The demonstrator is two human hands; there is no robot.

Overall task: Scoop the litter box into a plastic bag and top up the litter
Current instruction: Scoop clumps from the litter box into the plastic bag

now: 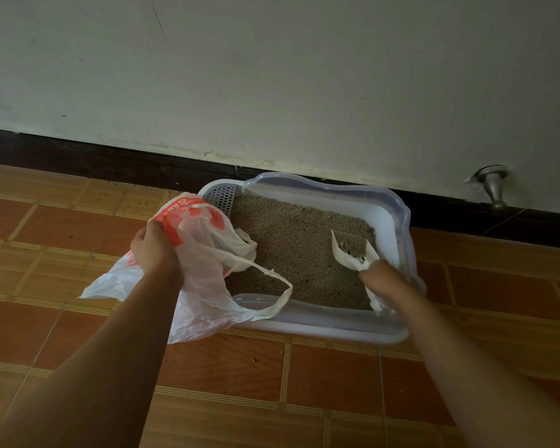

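Observation:
A white litter box [392,218] with a translucent rim stands on the floor against the wall, filled with brown litter [291,247]. My left hand [156,250] grips the edge of a white plastic bag [204,270] with red print, held over the box's left side with its loop handles hanging loose. My right hand [385,279] holds the handle of a white slotted scoop [349,250], whose blade lies in the litter at the right and carries some litter. My fingers are mostly hidden behind the wrist.
A grey perforated panel [220,197] sits in the box's far-left corner. A metal door stop [495,189] juts from the wall at the right. Dark skirting runs along the wall. Orange and brown floor tiles with scattered litter grains [136,202] surround the box.

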